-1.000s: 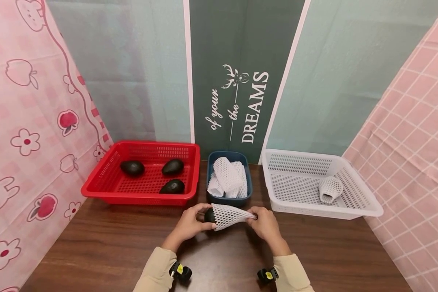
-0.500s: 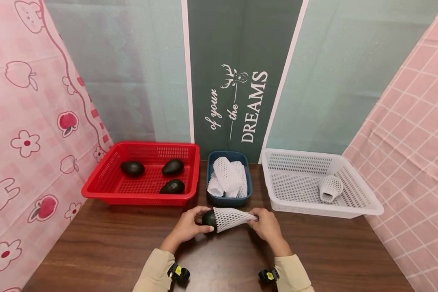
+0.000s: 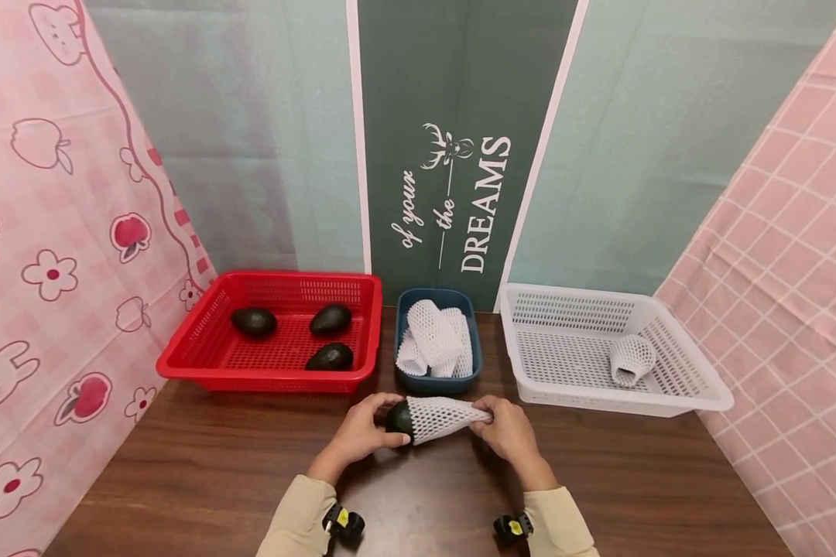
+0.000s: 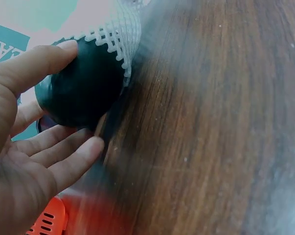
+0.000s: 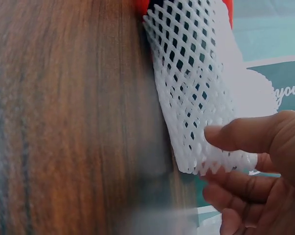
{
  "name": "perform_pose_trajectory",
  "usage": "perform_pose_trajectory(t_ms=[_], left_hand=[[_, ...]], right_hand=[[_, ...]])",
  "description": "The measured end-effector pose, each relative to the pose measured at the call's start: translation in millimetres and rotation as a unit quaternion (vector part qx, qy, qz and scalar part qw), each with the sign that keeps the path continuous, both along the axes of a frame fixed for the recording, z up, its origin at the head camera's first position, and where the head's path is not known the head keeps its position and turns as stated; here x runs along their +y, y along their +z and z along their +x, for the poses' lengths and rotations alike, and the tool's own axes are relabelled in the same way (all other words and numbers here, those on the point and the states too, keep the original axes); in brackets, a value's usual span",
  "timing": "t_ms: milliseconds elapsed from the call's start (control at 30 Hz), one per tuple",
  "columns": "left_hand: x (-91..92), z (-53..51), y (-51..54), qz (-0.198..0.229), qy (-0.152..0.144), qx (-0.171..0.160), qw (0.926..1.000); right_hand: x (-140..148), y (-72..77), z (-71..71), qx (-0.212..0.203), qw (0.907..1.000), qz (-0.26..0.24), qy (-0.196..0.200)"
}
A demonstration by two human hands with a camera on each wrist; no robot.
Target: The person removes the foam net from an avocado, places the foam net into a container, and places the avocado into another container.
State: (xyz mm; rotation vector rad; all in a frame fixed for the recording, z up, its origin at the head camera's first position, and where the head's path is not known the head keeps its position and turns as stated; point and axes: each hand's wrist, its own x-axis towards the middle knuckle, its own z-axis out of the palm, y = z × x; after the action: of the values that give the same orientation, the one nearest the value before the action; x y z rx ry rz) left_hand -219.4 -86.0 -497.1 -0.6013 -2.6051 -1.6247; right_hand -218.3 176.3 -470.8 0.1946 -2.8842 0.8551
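Avocado (image 3: 399, 418) partly inside a white foam net (image 3: 442, 418), held over the tabletop (image 3: 620, 480) in front of a blue box (image 3: 437, 384).
The left hand (image 3: 362, 428) curves thumb and fingers round the bare end; the right hand (image 3: 507, 428) pinches the net's narrow end between thumb and fingers. More nets (image 3: 433, 333) lie in the box.

held avocado (image 3: 399, 418) dark green, perhaps blackish; net sleeve (image 3: 440, 418) white, diamond mesh; basket (image 3: 272, 382) red; tabletop (image 3: 195, 464) brown.
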Motion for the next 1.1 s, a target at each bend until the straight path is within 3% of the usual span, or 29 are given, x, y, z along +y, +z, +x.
perform_pose_trajectory(t_ms=[233,400,567,1100], left_hand=[[3.8,-0.3,4.1,-0.034,0.021,0.023,0.9989],[7.1,-2.0,4.5,-0.047,0.021,0.045,0.9977],[9.8,-2.1,3.1,-0.042,0.021,0.047,0.9978],[6.7,0.2,4.9,-0.037,0.022,0.051,0.9978]], right_hand=[[-9,3.4,-0.5,0.043,0.9981,0.016,0.041],[-18,6.5,1.0,0.084,0.9913,0.04,0.093],[-25,4.3,2.5,0.097,0.9854,0.053,0.13],[-26,4.0,4.7,0.114,0.9838,0.037,0.134]])
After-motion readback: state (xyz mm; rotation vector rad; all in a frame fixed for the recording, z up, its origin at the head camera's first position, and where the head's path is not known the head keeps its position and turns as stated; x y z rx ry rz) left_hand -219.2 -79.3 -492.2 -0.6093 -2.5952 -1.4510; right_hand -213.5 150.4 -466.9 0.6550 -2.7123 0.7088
